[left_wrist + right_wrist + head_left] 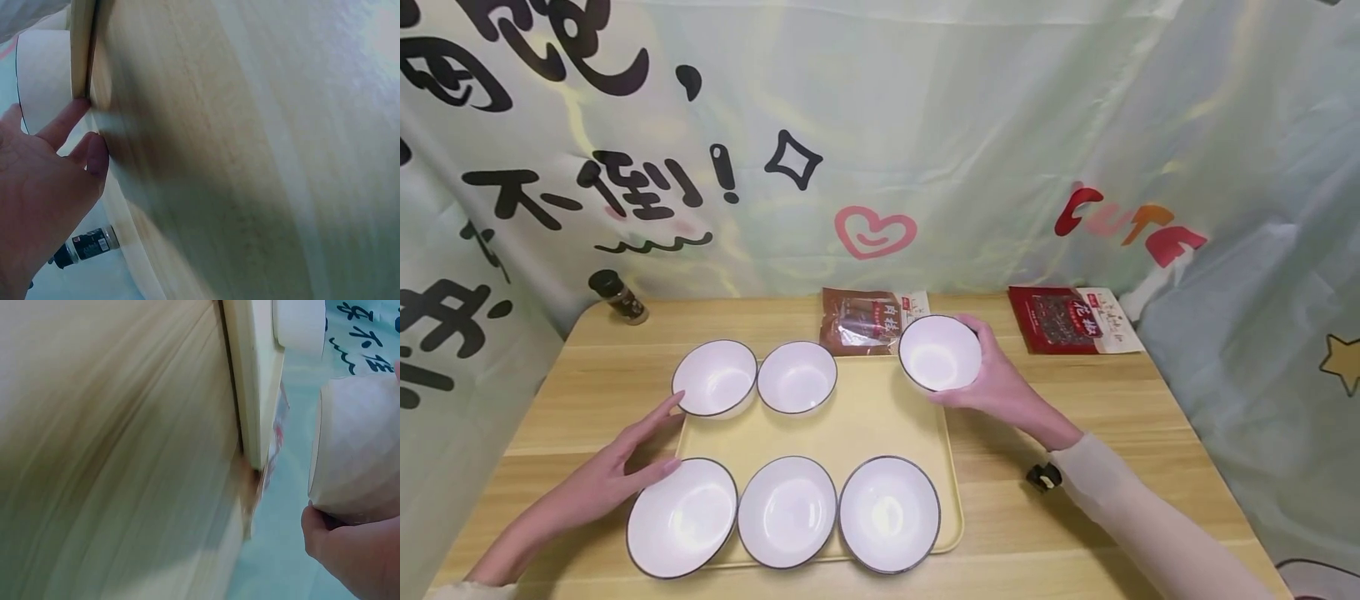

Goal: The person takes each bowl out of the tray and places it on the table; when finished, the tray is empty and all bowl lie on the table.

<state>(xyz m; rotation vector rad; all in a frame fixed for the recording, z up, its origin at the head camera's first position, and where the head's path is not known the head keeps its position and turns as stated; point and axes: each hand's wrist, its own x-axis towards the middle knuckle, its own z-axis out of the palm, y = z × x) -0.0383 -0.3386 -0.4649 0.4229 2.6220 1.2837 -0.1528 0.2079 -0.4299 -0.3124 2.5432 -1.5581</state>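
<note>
My right hand [996,379] grips a white dark-rimmed bowl [940,354] by its side, over the back right corner of a yellow tray [880,417]. In the right wrist view this bowl [359,450] is held apart from the tray's edge [247,381]. My left hand [602,483] reaches to the tray's left side with its fingers extended; in the left wrist view, fingertips are at the tray's edge [81,56]. Its nearest bowls are the back left bowl [715,377] and the front left bowl [682,518].
Three more white bowls are on the tray: one at the back [797,377], one front middle [787,512], one front right [890,514]. Behind lie a brown spice packet [861,321] and a red one [1060,321]. A black-capped jar [617,297] lies back left. A printed cloth [970,150] hangs behind.
</note>
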